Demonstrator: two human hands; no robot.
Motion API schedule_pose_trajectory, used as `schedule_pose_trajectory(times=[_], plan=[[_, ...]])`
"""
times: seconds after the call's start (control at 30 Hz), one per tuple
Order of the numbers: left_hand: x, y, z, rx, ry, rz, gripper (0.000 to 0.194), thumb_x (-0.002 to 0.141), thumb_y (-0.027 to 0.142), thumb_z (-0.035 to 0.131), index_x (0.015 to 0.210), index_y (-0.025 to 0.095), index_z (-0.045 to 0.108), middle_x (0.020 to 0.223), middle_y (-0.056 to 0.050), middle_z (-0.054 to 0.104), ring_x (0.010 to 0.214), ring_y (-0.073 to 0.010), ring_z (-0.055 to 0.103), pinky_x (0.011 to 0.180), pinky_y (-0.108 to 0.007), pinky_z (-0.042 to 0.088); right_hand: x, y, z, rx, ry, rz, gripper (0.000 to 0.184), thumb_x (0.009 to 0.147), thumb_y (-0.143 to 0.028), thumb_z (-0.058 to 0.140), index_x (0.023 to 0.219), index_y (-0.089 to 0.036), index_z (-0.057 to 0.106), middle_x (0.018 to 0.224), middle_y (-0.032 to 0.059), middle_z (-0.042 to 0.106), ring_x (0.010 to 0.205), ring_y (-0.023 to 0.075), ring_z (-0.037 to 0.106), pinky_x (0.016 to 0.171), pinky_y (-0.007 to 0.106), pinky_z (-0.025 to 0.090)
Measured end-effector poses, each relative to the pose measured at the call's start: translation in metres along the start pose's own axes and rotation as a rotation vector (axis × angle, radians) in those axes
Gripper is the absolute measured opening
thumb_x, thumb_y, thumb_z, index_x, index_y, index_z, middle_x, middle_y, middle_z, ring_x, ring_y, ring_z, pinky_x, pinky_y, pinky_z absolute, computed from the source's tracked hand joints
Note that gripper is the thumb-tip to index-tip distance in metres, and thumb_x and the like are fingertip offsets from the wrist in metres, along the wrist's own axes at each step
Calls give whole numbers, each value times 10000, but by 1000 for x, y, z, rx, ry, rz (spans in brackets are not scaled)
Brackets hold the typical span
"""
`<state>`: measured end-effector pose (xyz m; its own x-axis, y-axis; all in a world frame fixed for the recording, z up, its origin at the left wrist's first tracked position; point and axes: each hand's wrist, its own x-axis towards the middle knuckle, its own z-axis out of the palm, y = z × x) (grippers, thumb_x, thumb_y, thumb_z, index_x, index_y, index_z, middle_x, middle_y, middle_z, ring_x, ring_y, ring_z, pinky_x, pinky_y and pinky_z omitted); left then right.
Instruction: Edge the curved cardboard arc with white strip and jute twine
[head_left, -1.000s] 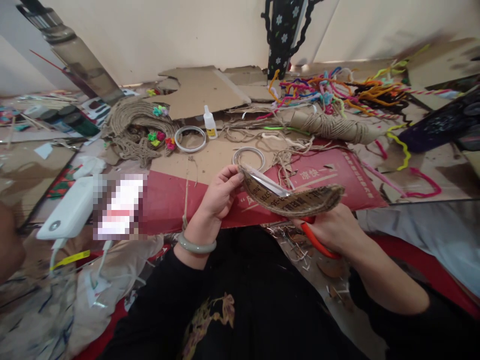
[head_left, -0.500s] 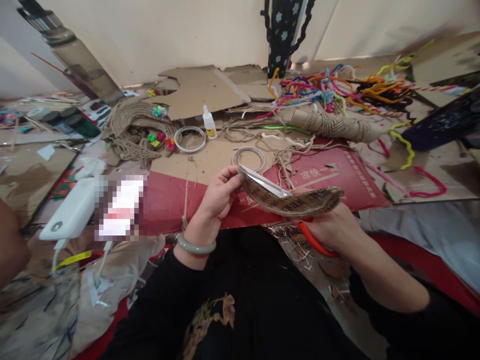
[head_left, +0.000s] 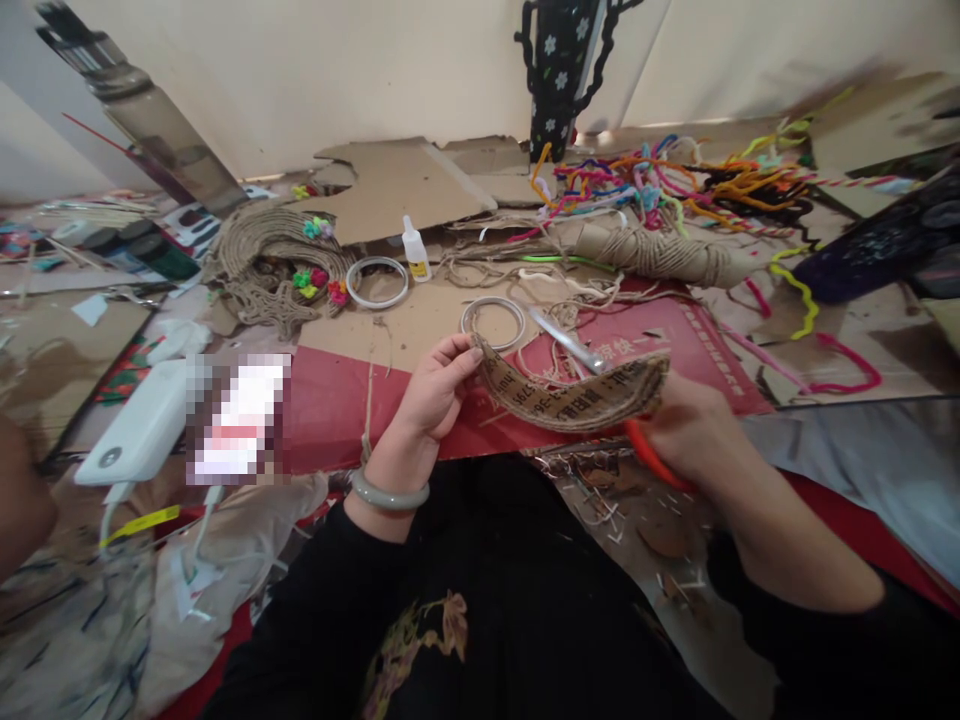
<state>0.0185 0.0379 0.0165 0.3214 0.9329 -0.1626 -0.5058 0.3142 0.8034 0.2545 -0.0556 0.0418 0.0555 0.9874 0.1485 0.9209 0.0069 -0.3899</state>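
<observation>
While the left hand pinches the curved cardboard piece by one tip above the red board, the right hand, blurred but apparently closed around orange-handled scissors, has shifted their blades off that tip, seemingly interrupting any cut there.

The left hand is bent in a pinch, the right hand curled.

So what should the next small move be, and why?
Probably bring the scissors against the curved upper edge of the cardboard piece: the right hand holds their handle, their tips show away from that edge, and the left hand pinches the piece's left end, steadying it.
</observation>
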Motion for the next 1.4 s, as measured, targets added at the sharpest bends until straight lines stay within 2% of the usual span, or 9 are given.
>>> schedule_pose_trajectory(times=[0.1,0.37,0.57,0.7,0.77,0.87,0.97,1.17,1.4], plan=[[0,1,1,-2,11,-14,303,534,273,856,740,153,667,648,26,658,552,-58,579,536,-160,467,21,14,-21,-249,-85,283,429,785,-344,559,1188,-196,577,933,132,716,795,265,655,620,326,417],[1,0,1,7,57,-21,328,510,270,859,749,142,675,650,18,661,576,-62,585,574,-166,480,53,54,-28,-499,-272,85,429,828,-472,538,1159,-200,546,1087,151,685,930,310,653,682,352,427],[1,1,3,15,72,-31,339,502,261,865,744,143,659,655,30,656,560,-46,579,560,-145,473,61,57,-34,-543,-219,-113,326,818,-302,598,1105,-149,618,1097,155,674,1019,309,625,815,382,457],[0,3,5,36,86,-36,346,496,273,865,732,143,647,621,38,637,524,-48,553,521,-153,452,66,25,-34,-197,-134,-235,299,908,-284,467,1107,-146,642,1163,144,658,1057,249,602,876,351,428],[0,3,5,50,95,-28,349,498,280,862,735,144,644,620,37,635,522,-54,548,520,-165,449,72,-2,-27,59,-111,-227,269,907,-308,464,1004,-155,663,999,105,696,893,204,619,797,324,431],[0,2,6,70,109,1,348,505,287,857,737,144,640,633,30,646,546,-64,561,554,-182,457,84,-42,-7,392,-237,-300,302,902,-401,454,836,-174,642,749,32,657,701,151,568,664,278,398],[0,1,7,77,122,32,345,504,292,857,729,143,642,639,26,653,564,-67,567,579,-190,449,99,-69,15,428,-339,-359,344,892,-429,439,714,-171,581,648,5,576,613,124,485,593,262,331],[3,0,7,65,145,54,335,500,286,862,710,131,652,626,23,651,565,-59,557,573,-179,426,116,-72,43,613,-366,-446,304,857,-403,466,668,-173,525,619,-16,488,614,108,440,595,251,326],[6,-1,6,-5,135,32,311,543,305,859,754,144,696,713,-3,698,636,-79,611,630,-200,476,114,-66,50,787,-287,-320,281,815,-381,523,614,-189,478,545,-42,448,538,85,392,535,245,311]])
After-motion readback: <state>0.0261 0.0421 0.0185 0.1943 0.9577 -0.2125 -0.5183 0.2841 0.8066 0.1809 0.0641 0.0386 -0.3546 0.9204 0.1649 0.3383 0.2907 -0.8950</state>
